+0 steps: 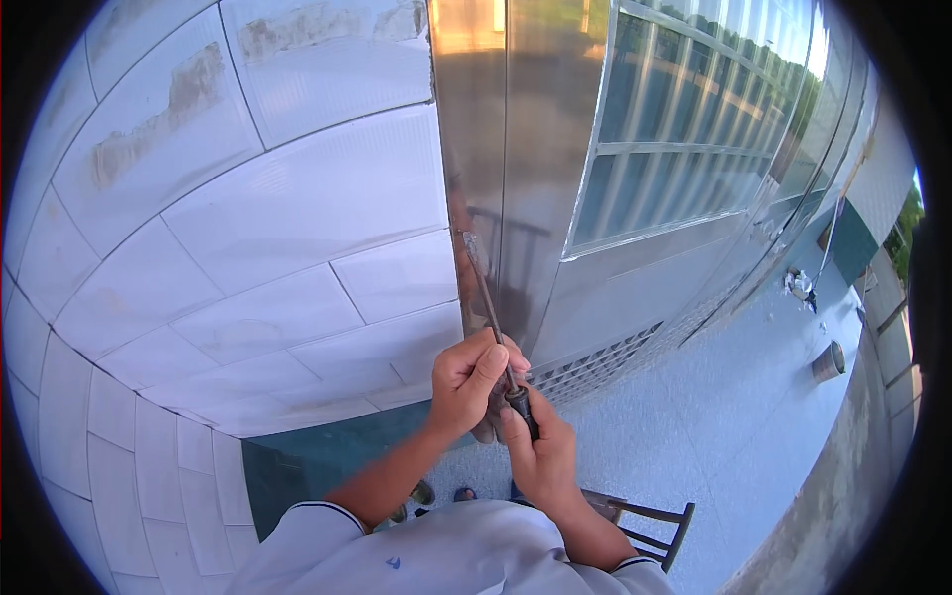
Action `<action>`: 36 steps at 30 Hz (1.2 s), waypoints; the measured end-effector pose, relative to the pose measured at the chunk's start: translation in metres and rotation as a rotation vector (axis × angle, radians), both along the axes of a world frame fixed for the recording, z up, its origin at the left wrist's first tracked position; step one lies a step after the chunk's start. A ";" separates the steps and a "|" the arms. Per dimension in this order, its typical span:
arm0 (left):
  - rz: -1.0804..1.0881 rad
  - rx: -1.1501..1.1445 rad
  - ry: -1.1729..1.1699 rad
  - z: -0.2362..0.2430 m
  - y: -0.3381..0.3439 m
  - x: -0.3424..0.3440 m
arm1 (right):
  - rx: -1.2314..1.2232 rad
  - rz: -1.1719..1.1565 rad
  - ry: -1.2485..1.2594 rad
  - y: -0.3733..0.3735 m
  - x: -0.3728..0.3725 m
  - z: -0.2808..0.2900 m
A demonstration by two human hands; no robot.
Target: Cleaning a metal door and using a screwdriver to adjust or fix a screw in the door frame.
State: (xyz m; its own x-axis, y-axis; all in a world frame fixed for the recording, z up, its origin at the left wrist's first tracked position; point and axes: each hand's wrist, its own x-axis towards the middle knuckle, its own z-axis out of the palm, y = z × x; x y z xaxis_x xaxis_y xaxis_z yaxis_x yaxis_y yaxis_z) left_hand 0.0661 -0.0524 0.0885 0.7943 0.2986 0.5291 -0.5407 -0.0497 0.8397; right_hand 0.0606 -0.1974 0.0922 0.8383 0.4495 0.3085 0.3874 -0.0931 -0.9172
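Observation:
A long screwdriver (486, 290) with a thin rusty-brown shaft points up and away from me. My right hand (543, 454) is wrapped round its black handle. The fingers of my left hand (464, 385) pinch the shaft just above the handle. At its far end the shaft meets a pale smear or lump (470, 240) near the edge of a shiny metal door frame (471, 129). I cannot make out whether the tip presses into the gap between frame and tiles. Both hands are close together in front of my body.
White wall tiles (317, 188) stand to the left, some with brown smears. A barred glass door panel (674, 139) is at right. A wooden stool or ladder (674, 535) is by my right arm. A bucket (828, 363) stands on the speckled floor (674, 436) farther right.

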 end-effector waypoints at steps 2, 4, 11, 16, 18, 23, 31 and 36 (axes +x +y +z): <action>0.002 0.016 -0.001 0.003 0.003 -0.001 | 0.027 0.028 0.034 0.005 0.003 0.004; -0.038 -0.061 0.050 -0.006 -0.002 -0.004 | 0.031 0.028 0.012 0.001 0.000 -0.004; 0.029 0.061 0.010 -0.001 0.001 0.003 | 0.024 0.055 0.075 0.000 0.004 0.002; 0.006 -0.042 0.080 -0.006 -0.003 -0.002 | 0.019 0.041 0.023 0.004 0.007 -0.003; 0.028 -0.018 0.035 0.008 -0.004 -0.002 | 0.025 0.031 -0.015 -0.001 0.003 -0.002; 0.022 -0.037 0.071 -0.009 -0.005 -0.008 | 0.013 0.042 -0.007 0.001 0.000 -0.006; 0.044 -0.009 0.021 0.003 0.000 -0.007 | 0.018 0.074 0.093 0.005 -0.001 0.007; 0.086 0.054 -0.009 0.005 0.003 -0.005 | 0.030 0.060 0.097 0.006 -0.002 0.008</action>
